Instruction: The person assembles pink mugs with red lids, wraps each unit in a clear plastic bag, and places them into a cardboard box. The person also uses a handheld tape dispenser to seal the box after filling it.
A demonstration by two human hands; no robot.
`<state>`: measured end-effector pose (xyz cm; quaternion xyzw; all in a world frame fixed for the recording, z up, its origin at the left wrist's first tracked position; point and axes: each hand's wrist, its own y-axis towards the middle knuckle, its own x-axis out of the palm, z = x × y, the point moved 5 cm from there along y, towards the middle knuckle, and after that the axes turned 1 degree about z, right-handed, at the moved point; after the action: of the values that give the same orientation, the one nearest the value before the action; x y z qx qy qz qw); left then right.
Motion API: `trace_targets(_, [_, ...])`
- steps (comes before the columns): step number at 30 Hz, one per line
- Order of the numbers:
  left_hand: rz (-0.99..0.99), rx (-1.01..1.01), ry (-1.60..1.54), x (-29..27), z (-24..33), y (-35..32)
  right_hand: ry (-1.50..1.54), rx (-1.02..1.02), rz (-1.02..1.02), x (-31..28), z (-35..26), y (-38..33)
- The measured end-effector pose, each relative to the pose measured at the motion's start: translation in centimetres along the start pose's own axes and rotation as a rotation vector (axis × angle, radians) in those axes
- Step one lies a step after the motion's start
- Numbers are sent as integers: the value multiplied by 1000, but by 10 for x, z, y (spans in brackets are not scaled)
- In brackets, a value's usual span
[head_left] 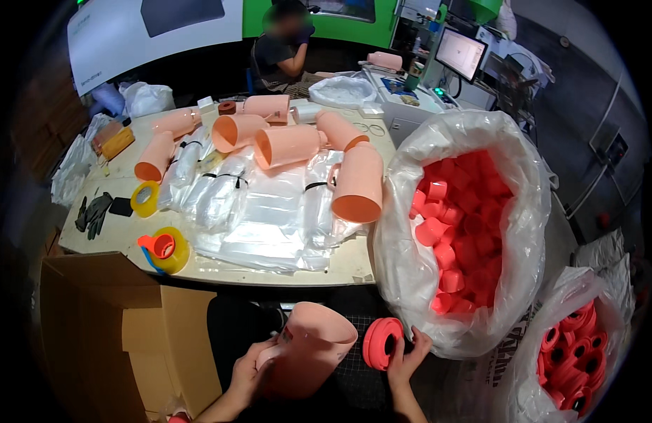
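Over my lap, my left hand (250, 368) grips a pink plastic jug (308, 352) by its handle side. The jug is tilted, its wide round mouth turned up and to the right. Just right of that mouth, my right hand (409, 358) holds a red round lid (382, 343) at its right edge. A dark round part shows on the lid's face toward the fingers. Lid and jug are apart, with a small gap between them. Part of the jug's lower end is in shadow.
The table (114, 243) bears several pink jugs (357, 183), clear plastic bags (269, 225), tape (144, 199) and gloves (94, 215). An open carton (188, 345) stands left. Sacks of red cups (403, 282) and red lids (520, 388) stand right. A person (280, 56) sits beyond the table.
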<state>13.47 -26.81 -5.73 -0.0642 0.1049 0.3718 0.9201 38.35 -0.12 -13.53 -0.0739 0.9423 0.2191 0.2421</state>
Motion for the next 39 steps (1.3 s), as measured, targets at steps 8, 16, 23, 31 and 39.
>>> trace_targets(8, [-90, 66, -29, 11, 1, 0, 237, 180, -354, 2, -23, 21])
trace_targets(16, [-246, -81, -293, 20, 4, -6, 226, -608, -880, 10, -168, 47])
trace_targets(23, [-248, -113, -339, 15, -8, -8, 201, -646, -917, 17, -164, 35])
trace_targets(31, [-239, -125, -268, 20, 0, -18, 176, -582, -861, 3, -167, 26])
trace_targets(39, [-294, 14, -88, 27, 20, -35, 699, 235, -784, 3, -88, 126])
